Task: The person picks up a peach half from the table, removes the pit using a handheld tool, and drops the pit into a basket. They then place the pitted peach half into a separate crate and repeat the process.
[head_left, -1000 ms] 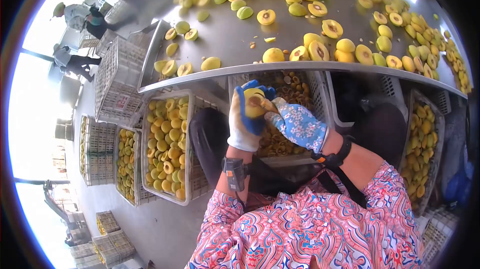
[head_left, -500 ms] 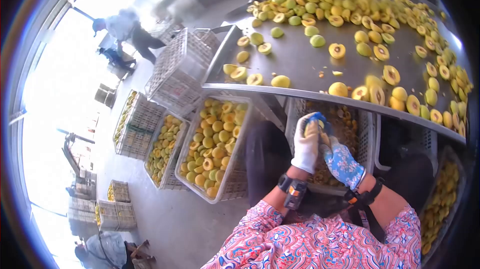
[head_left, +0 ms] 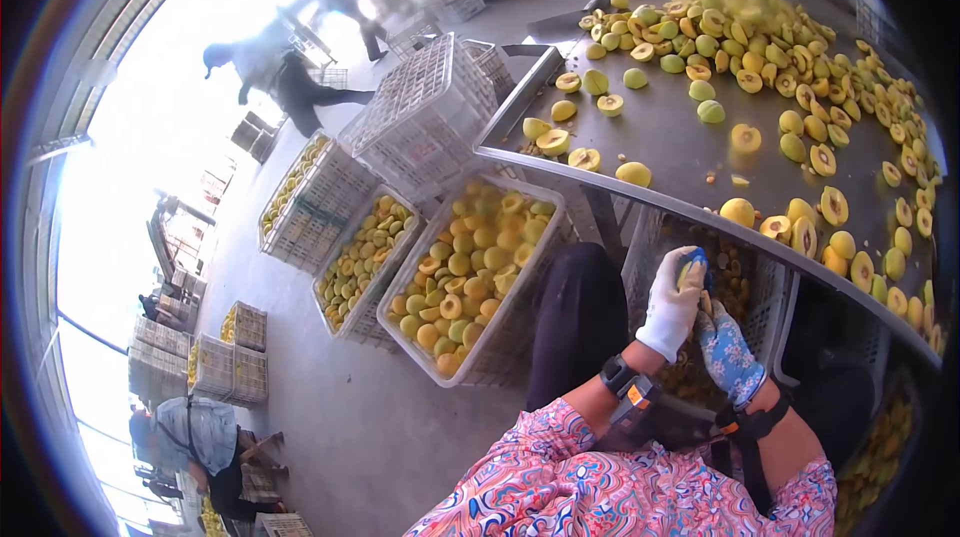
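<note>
a piece of yellow-green fruit (head_left: pixel 686 275) sits inside the curled fingers of a worker's left hand (head_left: pixel 670 309), held by a white glove with blue-coated fingertips. the right hand (head_left: pixel 730 349), in a blue flower-print glove, meets it from below, fingers drawn together just beside the fruit; whether they pinch anything cannot be told. beneath both hands stands a plastic scrap crate (head_left: pixel 770 312), partly hidden by the hands and arms. the raised lip of a smooth metal table (head_left: pixel 620 142) runs between the hands and loose fruit halves (head_left: pixel 745 139), their cut faces rounded and brown-centred. a dark-trousered knee (head_left: pixel 580 312) comes between the left hand and a latticed fruit crate (head_left: pixel 508 362) heaped with round yellow fruit. black bands (head_left: pixel 625 377) circle both wrists, near swirl-patterned pink sleeves (head_left: pixel 550 437).
</note>
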A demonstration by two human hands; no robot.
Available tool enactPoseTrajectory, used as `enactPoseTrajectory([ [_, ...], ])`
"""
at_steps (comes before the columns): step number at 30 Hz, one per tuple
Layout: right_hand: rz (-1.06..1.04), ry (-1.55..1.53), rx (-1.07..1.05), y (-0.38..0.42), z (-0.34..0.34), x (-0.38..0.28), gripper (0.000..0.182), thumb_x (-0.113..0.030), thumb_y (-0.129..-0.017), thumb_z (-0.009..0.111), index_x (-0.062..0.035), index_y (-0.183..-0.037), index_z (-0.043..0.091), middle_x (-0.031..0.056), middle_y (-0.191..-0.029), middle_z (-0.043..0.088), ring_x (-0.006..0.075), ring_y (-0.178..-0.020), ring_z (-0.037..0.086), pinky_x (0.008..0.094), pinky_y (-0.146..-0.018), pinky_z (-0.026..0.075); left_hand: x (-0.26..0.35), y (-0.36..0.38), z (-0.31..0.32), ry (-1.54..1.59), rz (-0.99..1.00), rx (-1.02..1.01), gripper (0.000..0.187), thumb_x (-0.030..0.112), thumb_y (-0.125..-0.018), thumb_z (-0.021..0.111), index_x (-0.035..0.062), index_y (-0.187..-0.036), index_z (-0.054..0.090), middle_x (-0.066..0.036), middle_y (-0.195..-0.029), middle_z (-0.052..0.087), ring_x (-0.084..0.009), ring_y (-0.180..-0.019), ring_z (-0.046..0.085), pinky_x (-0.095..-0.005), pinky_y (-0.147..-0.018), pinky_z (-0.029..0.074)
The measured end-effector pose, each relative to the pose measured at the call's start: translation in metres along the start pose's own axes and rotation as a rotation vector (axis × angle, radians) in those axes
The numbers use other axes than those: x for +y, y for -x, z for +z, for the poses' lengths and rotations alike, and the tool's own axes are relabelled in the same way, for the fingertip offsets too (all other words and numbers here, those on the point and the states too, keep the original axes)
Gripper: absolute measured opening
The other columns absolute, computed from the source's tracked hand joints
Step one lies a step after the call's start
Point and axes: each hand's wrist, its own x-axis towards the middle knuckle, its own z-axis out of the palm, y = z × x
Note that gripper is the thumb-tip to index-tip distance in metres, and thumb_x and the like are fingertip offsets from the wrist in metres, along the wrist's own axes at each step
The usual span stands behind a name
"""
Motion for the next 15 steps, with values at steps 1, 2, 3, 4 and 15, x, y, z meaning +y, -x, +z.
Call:
enactPoseTrajectory([
  [1,-0.025,-0.017,-0.022,0.001,0.002,-0.003,0.028,-0.014,-0.096,0.050,0.0045,-0.117,0.052,0.0217,-0.096,0.065,0.0334,-0.095,0.064,0.0384,-0.077,0.049,0.015,0.004,-0.001,-0.004,0.038,0.000,0.022,0.014,-0.096,0.057,0.0051,-0.116,0.055,-0.005,-0.093,0.058,-0.0070,-0.083,0.055,-0.0224,-0.072,0.048],
  [2,-0.035,-0.030,-0.030,0.000,0.003,-0.011,0.029,-0.016,-0.096,0.050,0.0040,-0.117,0.052,0.0235,-0.096,0.065,0.0364,-0.095,0.063,0.0395,-0.076,0.049,0.045,0.010,-0.002,0.187,-0.189,-0.061,0.022,0.011,-0.096,0.056,0.0053,-0.117,0.054,-0.005,-0.094,0.058,-0.0078,-0.084,0.055,-0.0236,-0.073,0.049],
  [3,-0.034,-0.038,-0.025,0.000,0.001,-0.017,0.029,-0.017,-0.096,0.050,0.0035,-0.116,0.052,0.0253,-0.095,0.065,0.0394,-0.095,0.063,0.0405,-0.076,0.049,0.031,0.006,-0.003,0.157,-0.059,-0.045,0.023,0.011,-0.097,0.054,0.0043,-0.119,0.054,-0.005,-0.097,0.059,-0.0091,-0.083,0.057,-0.0241,-0.072,0.050],
  [4,-0.043,0.141,-0.017,0.002,-0.001,-0.021,0.028,-0.019,-0.096,0.050,0.0020,-0.113,0.053,0.0266,-0.093,0.064,0.0429,-0.092,0.061,0.0438,-0.075,0.049,0.017,0.002,-0.004,0.126,0.071,-0.025,0.024,0.011,-0.098,0.052,0.0033,-0.121,0.053,-0.005,-0.100,0.060,-0.0105,-0.082,0.058,-0.0245,-0.071,0.051],
  [15,0.110,0.182,-0.071,-0.001,0.004,-0.033,0.036,-0.027,-0.095,0.051,0.0056,-0.112,0.051,0.0275,-0.095,0.065,0.0427,-0.093,0.063,0.0460,-0.076,0.051,0.035,0.004,-0.013,0.421,-0.295,-0.089,0.028,0.024,-0.103,0.041,0.0015,-0.113,0.055,-0.011,-0.097,0.063,-0.0205,-0.080,0.064,-0.0351,-0.071,0.056],
])
